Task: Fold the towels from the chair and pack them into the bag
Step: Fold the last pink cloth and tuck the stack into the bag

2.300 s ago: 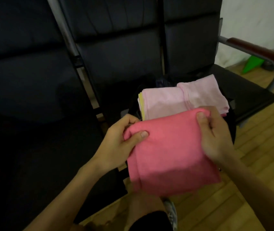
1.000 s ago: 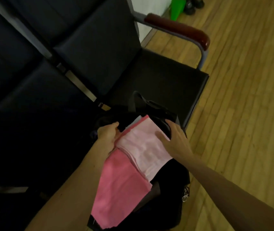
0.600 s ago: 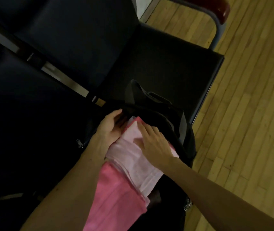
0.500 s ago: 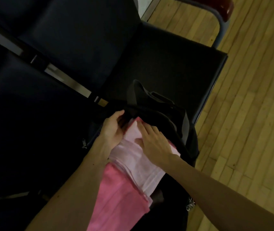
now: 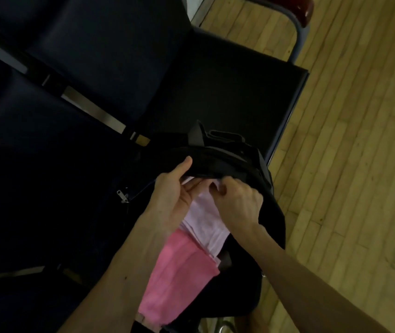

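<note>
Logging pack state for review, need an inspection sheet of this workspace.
Surface: black chair seat, behind the bag.
Job's things: black bag open; light pink towel partly inside, lying on a darker pink towel that sticks out towards the camera.
Clutter: nothing seen.
Grippers: left hand holds the bag's rim, thumb on top; right hand fingers pinch the light pink towel's far edge.
Cables: nothing seen.
Surroundings: wooden floor, red-brown armrest, zipper pull.

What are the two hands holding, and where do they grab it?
The left hand holds the black bag by its top rim. The right hand pinches the light pink towel at its top edge.
</note>
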`<state>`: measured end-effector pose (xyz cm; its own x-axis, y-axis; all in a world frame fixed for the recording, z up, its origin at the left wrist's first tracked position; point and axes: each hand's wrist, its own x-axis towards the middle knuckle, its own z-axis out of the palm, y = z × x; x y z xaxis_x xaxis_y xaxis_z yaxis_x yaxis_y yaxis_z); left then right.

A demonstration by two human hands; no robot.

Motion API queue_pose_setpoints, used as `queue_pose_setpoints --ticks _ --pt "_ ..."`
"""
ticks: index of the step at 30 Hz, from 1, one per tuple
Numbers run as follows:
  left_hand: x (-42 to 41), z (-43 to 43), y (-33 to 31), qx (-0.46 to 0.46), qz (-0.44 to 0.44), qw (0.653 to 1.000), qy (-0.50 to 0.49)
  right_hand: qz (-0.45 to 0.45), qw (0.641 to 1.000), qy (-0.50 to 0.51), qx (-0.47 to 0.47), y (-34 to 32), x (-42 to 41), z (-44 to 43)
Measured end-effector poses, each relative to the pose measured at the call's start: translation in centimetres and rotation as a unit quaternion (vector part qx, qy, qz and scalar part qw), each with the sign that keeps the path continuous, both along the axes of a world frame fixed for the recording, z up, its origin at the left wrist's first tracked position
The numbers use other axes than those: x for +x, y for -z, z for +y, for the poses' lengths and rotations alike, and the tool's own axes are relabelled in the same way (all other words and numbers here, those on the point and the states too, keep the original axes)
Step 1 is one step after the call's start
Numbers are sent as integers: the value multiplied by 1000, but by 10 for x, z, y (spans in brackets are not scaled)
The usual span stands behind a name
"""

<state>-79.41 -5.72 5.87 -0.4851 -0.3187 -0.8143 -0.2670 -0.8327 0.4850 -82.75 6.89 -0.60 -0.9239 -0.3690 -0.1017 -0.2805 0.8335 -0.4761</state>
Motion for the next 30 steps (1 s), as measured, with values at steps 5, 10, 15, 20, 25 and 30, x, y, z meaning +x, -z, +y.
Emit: queue_pose_setpoints --ticks 5,10,15,20,25,30 --pt "24 23 -14 10 -9 1000 -2 -113 983 134 53 -6 -15 17" --pt "49 25 -18 -61 -18 997 36 -131 968 168 134 -7 11 90" --pt "73 26 -23 -79 -7 996 51 -122 973 150 127 -9 39 123" --pt "93 11 -21 -141 -58 987 50 -206 965 -23 161 -19 78 132" --pt "110 -18 -17 -142 -57 988 14 -187 973 -107 82 -111 66 151" --pt "124 6 -24 -203 -37 978 39 -213 973 -70 47 -101 52 120"
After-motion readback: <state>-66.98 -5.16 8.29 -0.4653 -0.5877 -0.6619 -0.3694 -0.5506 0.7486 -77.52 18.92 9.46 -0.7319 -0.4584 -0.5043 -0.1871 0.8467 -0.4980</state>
